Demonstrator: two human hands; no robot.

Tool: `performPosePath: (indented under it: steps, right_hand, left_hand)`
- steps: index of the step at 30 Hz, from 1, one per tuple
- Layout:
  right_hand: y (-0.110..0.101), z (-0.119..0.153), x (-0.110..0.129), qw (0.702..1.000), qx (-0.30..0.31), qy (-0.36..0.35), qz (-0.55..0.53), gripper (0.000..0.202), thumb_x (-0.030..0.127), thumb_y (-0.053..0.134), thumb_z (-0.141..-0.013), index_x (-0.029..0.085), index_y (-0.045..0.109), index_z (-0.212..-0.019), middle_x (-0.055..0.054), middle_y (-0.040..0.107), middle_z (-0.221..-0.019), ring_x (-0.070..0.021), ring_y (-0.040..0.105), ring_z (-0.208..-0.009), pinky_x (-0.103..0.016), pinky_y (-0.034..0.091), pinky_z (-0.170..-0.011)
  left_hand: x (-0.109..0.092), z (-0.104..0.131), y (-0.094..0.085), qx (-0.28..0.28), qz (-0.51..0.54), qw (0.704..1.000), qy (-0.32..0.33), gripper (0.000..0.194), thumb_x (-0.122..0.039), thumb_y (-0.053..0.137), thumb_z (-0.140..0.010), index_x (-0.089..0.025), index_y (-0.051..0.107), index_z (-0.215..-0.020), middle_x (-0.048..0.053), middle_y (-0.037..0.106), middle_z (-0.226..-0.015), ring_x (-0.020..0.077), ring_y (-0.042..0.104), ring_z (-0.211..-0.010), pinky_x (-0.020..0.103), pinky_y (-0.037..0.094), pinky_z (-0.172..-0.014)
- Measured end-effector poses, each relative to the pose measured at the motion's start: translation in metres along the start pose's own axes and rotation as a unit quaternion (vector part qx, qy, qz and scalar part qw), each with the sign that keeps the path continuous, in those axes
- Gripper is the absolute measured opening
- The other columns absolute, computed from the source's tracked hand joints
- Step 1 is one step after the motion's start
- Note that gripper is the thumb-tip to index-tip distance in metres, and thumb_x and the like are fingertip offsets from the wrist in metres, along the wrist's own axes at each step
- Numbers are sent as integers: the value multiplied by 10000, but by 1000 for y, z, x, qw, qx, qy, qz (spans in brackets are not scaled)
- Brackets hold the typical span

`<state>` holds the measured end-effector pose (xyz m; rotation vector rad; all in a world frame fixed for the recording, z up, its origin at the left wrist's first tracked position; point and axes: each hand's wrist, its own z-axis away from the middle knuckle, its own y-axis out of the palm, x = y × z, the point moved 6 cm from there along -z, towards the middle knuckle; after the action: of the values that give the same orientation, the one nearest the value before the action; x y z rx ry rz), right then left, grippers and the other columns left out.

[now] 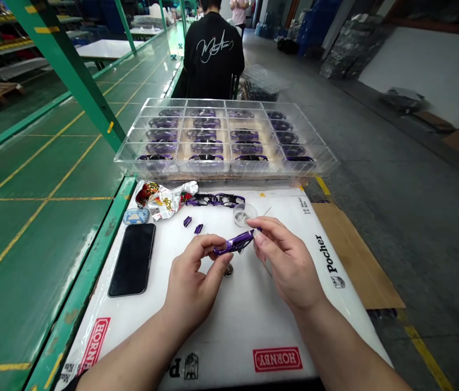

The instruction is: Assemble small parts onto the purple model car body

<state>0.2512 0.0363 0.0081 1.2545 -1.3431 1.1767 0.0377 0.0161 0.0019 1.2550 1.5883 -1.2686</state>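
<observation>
A glossy purple model car body (235,243) is held up over the white table mat, between my two hands. My left hand (197,271) is closed in a pinch on its left end. At its right end, the thumb and fingers of my right hand (286,260) are closed on the tip. A thin rod-like thing shows below my right hand; its kind is unclear. Under the car body lies a small round dark piece (228,270), partly hidden. Just beyond, a clear round dish (245,215) contains tiny pieces. Two small purple parts (198,228) lie left of it.
A clear compartment tray (225,169) with several purple-and-black car bodies stands at the back. More purple bodies (215,200) lie before it, beside a crumpled snack wrapper (168,200), a blue-white packet (135,216) and a phone (132,260). Another person (214,54) sits ahead.
</observation>
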Motion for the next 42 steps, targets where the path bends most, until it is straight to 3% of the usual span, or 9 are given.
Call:
performPosePath:
  steps: [4, 8, 15, 19, 22, 27, 42]
  right_hand:
    - [2, 1, 4, 1000, 12, -21, 3, 322, 421, 830, -1075, 361, 852, -1390, -77, 687, -1480, -229, 713, -1081, -341, 645, -812]
    - [4, 3, 6, 999, 20, -41, 15, 310, 409, 827, -1093, 378, 832, -1402, -70, 657, -1551, -235, 720, -1165, -334, 646, -839]
    - [9, 7, 15, 992, 44, -77, 85, 236, 340, 849, -1070, 352, 860, -1305, -70, 666, -1497, -190, 710, -981, -365, 609, -825]
    - [11, 7, 17, 991, 59, -88, 80, 228, 330, 831, -1094, 364, 859, -1318, -58, 702, -1457, -196, 726, -1023, -360, 619, -851]
    - [11, 6, 17, 991, 70, -96, 65, 217, 340, 787, -1134, 371, 860, -1336, -65, 719, -1425, -236, 749, -1174, -369, 636, -899]
    - [9, 7, 17, 988, 83, -118, 61, 248, 340, 729, -1170, 390, 852, -1380, -84, 731, -1419, -303, 694, -1406, -416, 664, -972]
    - [8, 7, 19, 984, 94, -138, 61, 326, 266, 763, -1150, 451, 846, -1405, -60, 756, -1378, -288, 719, -1349, -447, 646, -1041]
  left_hand:
    - [-10, -2, 1, -3, -28, 998, 57, 95, -191, 759, -1078, -273, 732, -1118, 45, 864, -1171, 231, 825, -1113, 382, 633, -1021]
    - [-16, -5, 2, 7, -30, 996, 84, 126, -154, 745, -1083, -274, 706, -1084, 64, 865, -1227, 260, 809, -1183, 466, 611, -1112]
    - [-11, -2, -4, -19, -6, 996, 85, 188, -151, 727, -1114, -295, 739, -1235, 60, 834, -1297, 245, 772, -1262, 472, 584, -1183]
    - [-5, -1, -7, -39, -1, 997, 68, 237, -194, 745, -1121, -304, 768, -1329, 65, 820, -1331, 250, 757, -1288, 429, 599, -1121]
    - [-2, -2, -8, -47, -6, 997, 54, 223, -226, 763, -1120, -295, 781, -1331, 67, 819, -1300, 247, 761, -1224, 398, 602, -1025]
    - [-6, -3, -9, -47, -20, 996, 67, 255, -236, 768, -1119, -306, 801, -1363, 67, 817, -1300, 244, 762, -1203, 397, 603, -1031]
    - [-10, -4, -11, -35, 13, 997, 63, 392, -208, 783, -1110, -349, 814, -1474, 56, 835, -1311, 213, 776, -1160, 371, 615, -1069]
